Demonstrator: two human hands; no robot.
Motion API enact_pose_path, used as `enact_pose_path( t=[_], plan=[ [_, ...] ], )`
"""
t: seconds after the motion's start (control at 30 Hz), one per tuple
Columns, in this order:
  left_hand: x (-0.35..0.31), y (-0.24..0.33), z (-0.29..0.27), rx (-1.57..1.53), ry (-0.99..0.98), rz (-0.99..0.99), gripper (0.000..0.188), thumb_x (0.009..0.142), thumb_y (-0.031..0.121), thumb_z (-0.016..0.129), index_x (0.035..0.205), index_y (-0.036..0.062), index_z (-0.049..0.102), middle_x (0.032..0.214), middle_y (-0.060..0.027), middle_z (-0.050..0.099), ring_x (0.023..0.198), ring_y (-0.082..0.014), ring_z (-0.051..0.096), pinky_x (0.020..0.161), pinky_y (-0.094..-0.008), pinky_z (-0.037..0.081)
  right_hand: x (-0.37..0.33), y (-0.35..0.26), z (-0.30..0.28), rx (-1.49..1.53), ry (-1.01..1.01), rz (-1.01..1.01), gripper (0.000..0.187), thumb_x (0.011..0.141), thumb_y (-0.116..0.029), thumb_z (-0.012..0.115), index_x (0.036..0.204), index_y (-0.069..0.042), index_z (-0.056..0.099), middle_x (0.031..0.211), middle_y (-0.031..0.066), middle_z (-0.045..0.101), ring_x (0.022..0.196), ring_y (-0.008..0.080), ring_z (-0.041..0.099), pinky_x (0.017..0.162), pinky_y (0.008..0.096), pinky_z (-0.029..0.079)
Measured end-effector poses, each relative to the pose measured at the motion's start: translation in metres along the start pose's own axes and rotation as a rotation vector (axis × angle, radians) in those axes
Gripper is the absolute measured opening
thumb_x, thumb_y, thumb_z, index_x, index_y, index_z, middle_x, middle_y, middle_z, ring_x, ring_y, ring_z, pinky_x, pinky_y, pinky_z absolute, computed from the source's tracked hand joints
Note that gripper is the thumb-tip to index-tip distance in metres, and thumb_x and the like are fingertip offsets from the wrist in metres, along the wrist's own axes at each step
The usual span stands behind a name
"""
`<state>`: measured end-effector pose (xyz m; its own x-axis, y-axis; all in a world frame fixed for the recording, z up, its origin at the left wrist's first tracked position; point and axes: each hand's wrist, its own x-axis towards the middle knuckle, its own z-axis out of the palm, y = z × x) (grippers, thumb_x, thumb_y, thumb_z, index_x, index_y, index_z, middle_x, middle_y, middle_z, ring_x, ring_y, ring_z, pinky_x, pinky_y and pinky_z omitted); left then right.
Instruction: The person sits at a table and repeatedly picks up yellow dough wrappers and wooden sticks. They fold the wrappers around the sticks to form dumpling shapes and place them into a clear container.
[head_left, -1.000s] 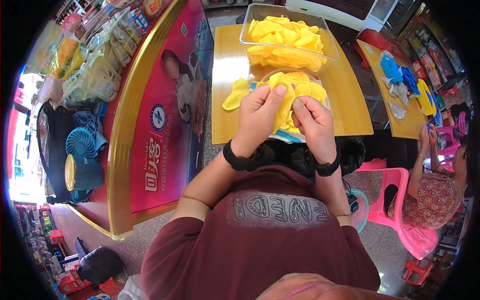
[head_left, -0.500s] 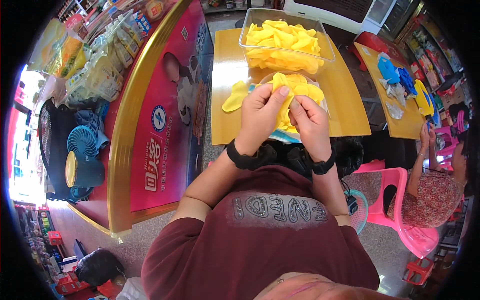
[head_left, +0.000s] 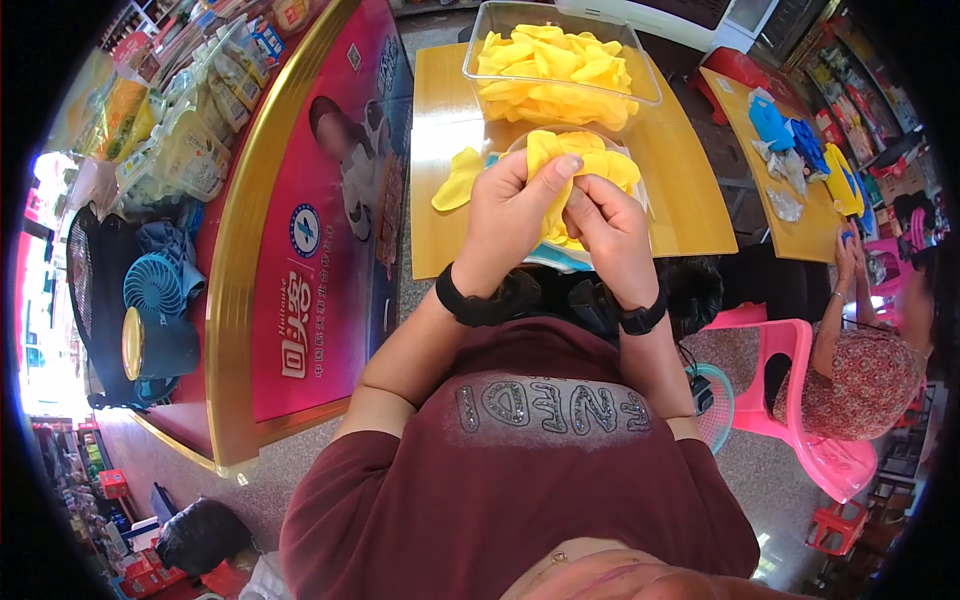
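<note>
My left hand [head_left: 508,218] and my right hand [head_left: 612,238] meet over the near part of a wooden table [head_left: 690,195], thumbs up and fingertips pinched. Between them is a soft yellow petal-shaped piece [head_left: 545,150], which both grip; their fingers cover its lower part. Just beyond lies a heap of similar yellow pieces [head_left: 615,165] in a round, shallow holder, mostly hidden. A single loose yellow piece [head_left: 460,180] rests on the table left of my left hand. Farther back stands a clear plastic bin [head_left: 652,85] full of yellow pieces [head_left: 555,65].
At left runs a pink counter with a gold edge [head_left: 225,300], bearing packaged goods, a small blue fan [head_left: 155,285] and a cup [head_left: 150,345]. To the right, another person [head_left: 850,380] sits by a pink chair [head_left: 785,385] and a second table [head_left: 800,215] with blue and yellow items.
The view has shifted slightly, so the scene sits a little lower left or higher. Both hands still pinch the yellow piece, with small finger movements.
</note>
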<state>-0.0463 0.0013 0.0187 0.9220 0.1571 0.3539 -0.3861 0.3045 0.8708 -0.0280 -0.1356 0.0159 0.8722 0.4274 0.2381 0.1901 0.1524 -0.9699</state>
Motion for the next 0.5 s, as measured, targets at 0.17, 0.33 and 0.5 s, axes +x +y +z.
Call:
enact_pose_path(
  t=[0.17, 0.33, 0.5],
  plan=[
    [0.005, 0.002, -0.01, 0.193, 0.114, 0.202, 0.016, 0.094, 0.011, 0.06, 0.103, 0.0016, 0.069, 0.111, -0.0072, 0.062, 0.099, -0.0131, 0.056, 0.084, -0.026, 0.045, 0.002, -0.006, -0.01, -0.14, -0.111, 0.076, 0.018, 0.097, -0.014, 0.055, 0.093, 0.001, 0.062, 0.067, -0.0013, 0.053, 0.06, 0.0059, 0.047, 0.055, 0.0207, 0.037],
    [0.007, 0.015, -0.019, 0.702, -0.125, 0.658, 0.016, 0.09, 0.006, 0.061, 0.102, 0.0066, 0.071, 0.133, -0.018, 0.051, 0.124, -0.0259, 0.047, 0.1, -0.0336, 0.039, 0.005, 0.002, -0.011, -0.157, 0.006, 0.02, 0.018, 0.096, -0.015, 0.055, 0.091, 0.0, 0.063, 0.065, 0.0, 0.053, 0.058, 0.0063, 0.048, 0.054, 0.0211, 0.038],
    [0.008, 0.006, -0.001, 0.028, 0.017, 0.368, 0.017, 0.091, 0.006, 0.06, 0.106, 0.0045, 0.069, 0.136, -0.0169, 0.051, 0.128, -0.0223, 0.045, 0.103, -0.0345, 0.04, 0.004, -0.008, -0.012, -0.199, 0.046, -0.008, 0.018, 0.096, -0.015, 0.056, 0.092, 0.001, 0.063, 0.066, 0.0005, 0.054, 0.059, 0.0069, 0.049, 0.055, 0.0214, 0.039]
  ],
)
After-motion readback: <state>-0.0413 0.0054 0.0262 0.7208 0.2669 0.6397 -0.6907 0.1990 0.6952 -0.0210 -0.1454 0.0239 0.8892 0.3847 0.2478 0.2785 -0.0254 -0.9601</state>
